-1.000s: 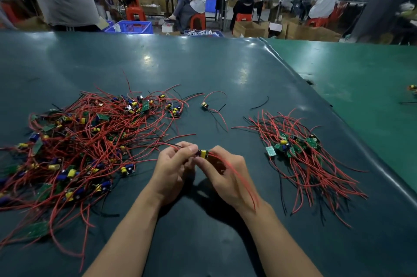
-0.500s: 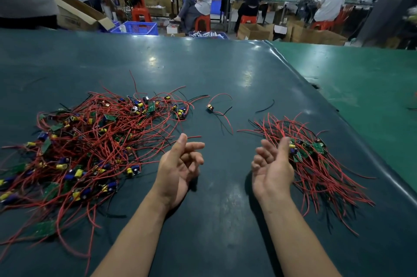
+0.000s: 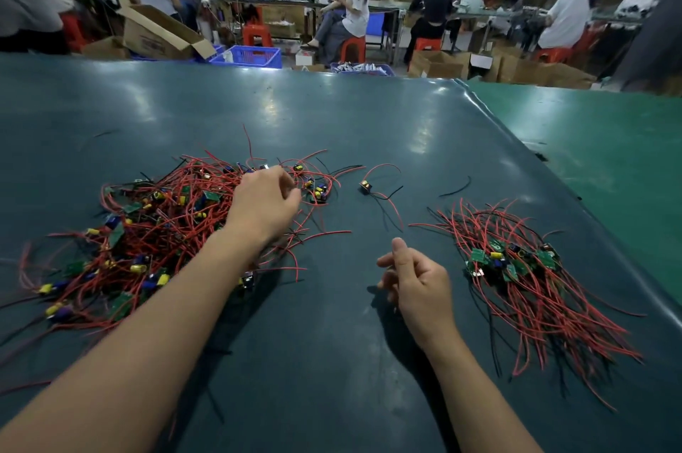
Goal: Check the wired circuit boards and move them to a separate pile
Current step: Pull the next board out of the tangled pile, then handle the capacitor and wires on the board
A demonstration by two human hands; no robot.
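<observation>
Left hand (image 3: 264,203) — now over unsorted pile (image 3: 147,231)

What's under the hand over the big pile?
Red wires and small boards of the big pile lie under the left hand. Whether its curled fingers hold anything is hidden.

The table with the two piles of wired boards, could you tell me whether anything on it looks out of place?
One wired board lies alone between the big pile and the sorted pile, belonging to neither. A loose black wire lies beside it.
</observation>
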